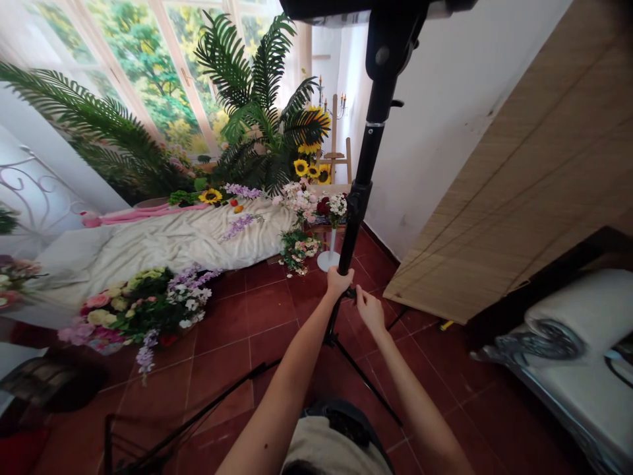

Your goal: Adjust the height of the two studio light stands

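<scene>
A black light stand [352,227] rises in front of me, with a dark fixture [380,10] at its top, cut off by the frame edge. My left hand [339,282] is wrapped round the stand's pole, low down. Just to its right, my right hand [370,310] pinches at a small black knob [351,292] on the pole's side. Part of that knob is hidden by the fingers. Below the hands, the stand's thin legs [368,379] spread over the red tiled floor [222,366].
A bed [163,241] with a cream cover and flowers lies ahead left, a flower arrangement [143,303] at its near side. Potted palms [267,112] stand by the window. At right are a wooden panel [494,178] and a white cushioned seat [583,349]. Another black stand leg [217,396] crosses lower left.
</scene>
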